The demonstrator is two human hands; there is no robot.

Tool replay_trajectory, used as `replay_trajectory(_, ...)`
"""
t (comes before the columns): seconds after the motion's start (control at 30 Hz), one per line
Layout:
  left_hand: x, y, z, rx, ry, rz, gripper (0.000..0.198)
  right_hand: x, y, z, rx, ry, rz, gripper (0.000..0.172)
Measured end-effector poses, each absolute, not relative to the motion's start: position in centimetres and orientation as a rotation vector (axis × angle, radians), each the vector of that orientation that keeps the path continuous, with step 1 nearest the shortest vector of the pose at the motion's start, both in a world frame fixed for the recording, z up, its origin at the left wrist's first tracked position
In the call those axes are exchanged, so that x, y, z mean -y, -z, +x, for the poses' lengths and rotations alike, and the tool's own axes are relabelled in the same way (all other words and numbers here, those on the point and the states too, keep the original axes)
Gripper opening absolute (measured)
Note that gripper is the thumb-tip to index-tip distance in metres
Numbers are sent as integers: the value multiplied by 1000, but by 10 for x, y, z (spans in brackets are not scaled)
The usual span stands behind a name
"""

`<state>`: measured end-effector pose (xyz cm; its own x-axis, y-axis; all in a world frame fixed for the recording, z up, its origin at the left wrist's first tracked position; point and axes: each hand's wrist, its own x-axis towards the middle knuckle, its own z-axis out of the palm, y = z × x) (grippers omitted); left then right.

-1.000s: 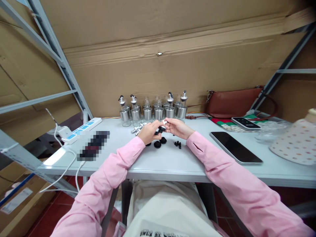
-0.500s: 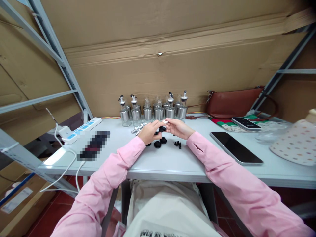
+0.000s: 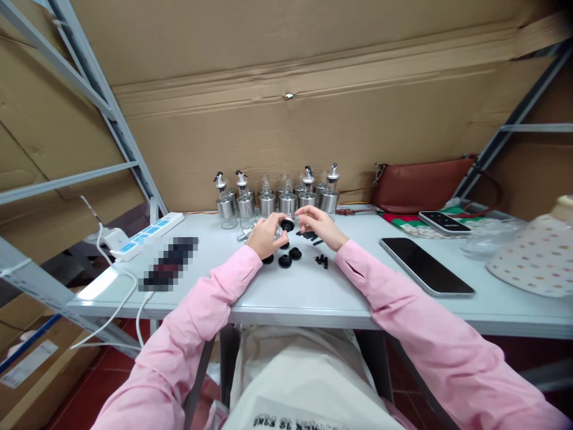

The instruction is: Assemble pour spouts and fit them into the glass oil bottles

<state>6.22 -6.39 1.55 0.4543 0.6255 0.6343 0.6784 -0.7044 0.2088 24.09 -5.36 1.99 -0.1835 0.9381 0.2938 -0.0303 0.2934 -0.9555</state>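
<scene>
My left hand (image 3: 265, 234) is closed round a small black round cap (image 3: 287, 224), held just above the grey table (image 3: 313, 286). My right hand (image 3: 319, 227) hovers right beside the cap with its fingers curled in a pinch; what it holds is too small to make out. Below the hands lie three loose black caps (image 3: 285, 261) and a cluster of tiny black parts (image 3: 322, 260). Some thin black pieces (image 3: 310, 236) lie under the right hand. Behind the hands stands a row of several glass and steel dispenser bottles (image 3: 277, 200), some with spouts.
A dark tablet (image 3: 425, 266) and a phone (image 3: 444, 223) lie at the right, with a brown bag (image 3: 421, 185) against the cardboard wall. A spotted lampshade-like object (image 3: 535, 257) sits far right. A white power strip (image 3: 145, 234) and cables lie at the left.
Both hands have lifted a little and drawn apart slightly. The black cap now shows at the left fingertips, and the thin black pieces on the table have come into view.
</scene>
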Motion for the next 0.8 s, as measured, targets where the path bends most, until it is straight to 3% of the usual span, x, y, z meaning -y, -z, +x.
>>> replay_trajectory(0.23,62,-13,61,1280,1084,-2614,27,62,-23,237,1714,-982,-810,27)
replay_trajectory(0.5,65,-17,61,1282,1085,-2645,28,62,-21,234,1688,-981,-869,25)
replay_trajectory(0.8,67,-19,61,1385,872,-2710,15,58,-15,235,1713,-1072,-888,24)
